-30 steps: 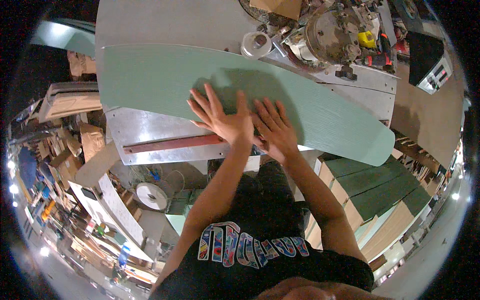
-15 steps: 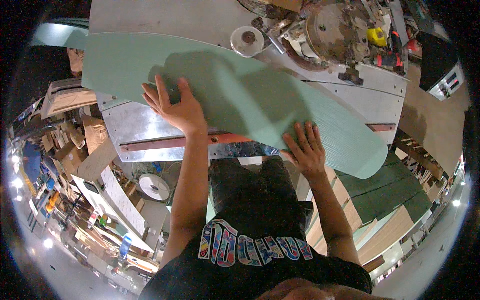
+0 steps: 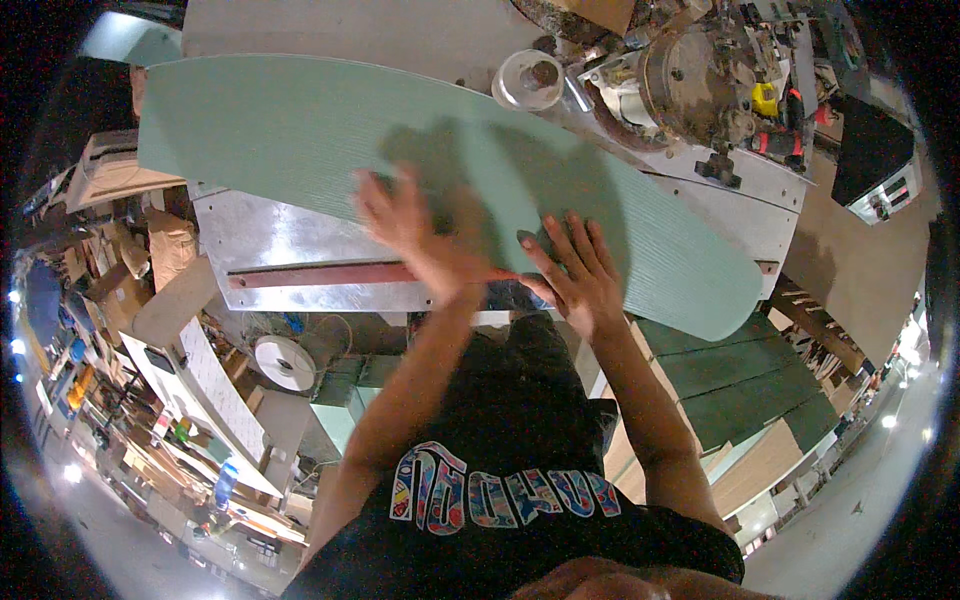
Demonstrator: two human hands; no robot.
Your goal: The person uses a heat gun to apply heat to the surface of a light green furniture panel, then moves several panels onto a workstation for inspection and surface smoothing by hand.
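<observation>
Pale-green ribbed elongated panel [image 3: 515, 190], right end rounded, lies across grey metal counter [image 3: 330, 240]. Hands apart, fingers spread: right hand [image 3: 580, 280] at panel's near edge; left hand [image 3: 410, 230] blurred, contact unclear. Panel already on counter; remaining work indiscernible.

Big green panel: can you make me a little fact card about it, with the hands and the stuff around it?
Green panel: long, fine lines on its surface, lying across the metal table; left end sticks out past the table's edge
Left hand: open, over the panel, blurred; touching or not, can't tell
Right hand: open, palm down at the panel's near edge, fingers spread
Red strip: on the table's near part
Round container: by the panel's far edge
Dark green boards: below the table, right side
</observation>
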